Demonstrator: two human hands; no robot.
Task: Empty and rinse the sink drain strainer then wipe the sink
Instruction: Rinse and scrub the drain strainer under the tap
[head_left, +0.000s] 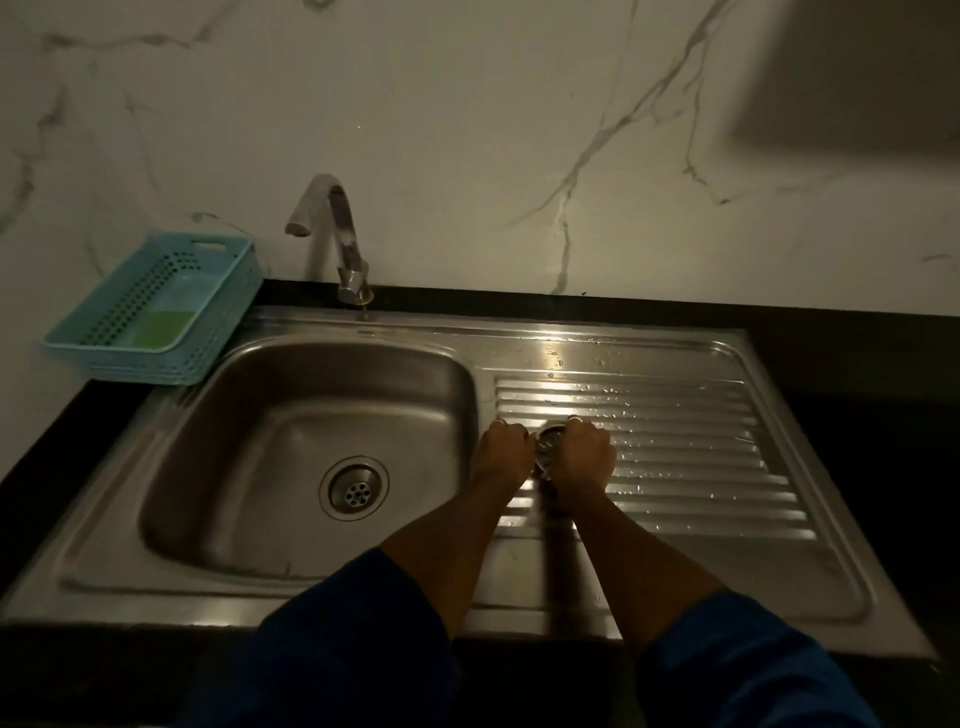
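A small round metal drain strainer (549, 442) is held over the left end of the ribbed, wet drainboard (701, 467), between two hands. The left hand (505, 451) and right hand (586, 454) each curl their fingers round one side of it. Left of them lies the steel sink basin (270, 441) with its open drain (354, 488). Behind stand a faucet (335, 228) and a blue basket (228, 317) on the dark table (831, 353).

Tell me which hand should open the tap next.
Left, probably: the left hand grips the strainer on the side nearer the faucet; the right hand over the drainboard can hold it.
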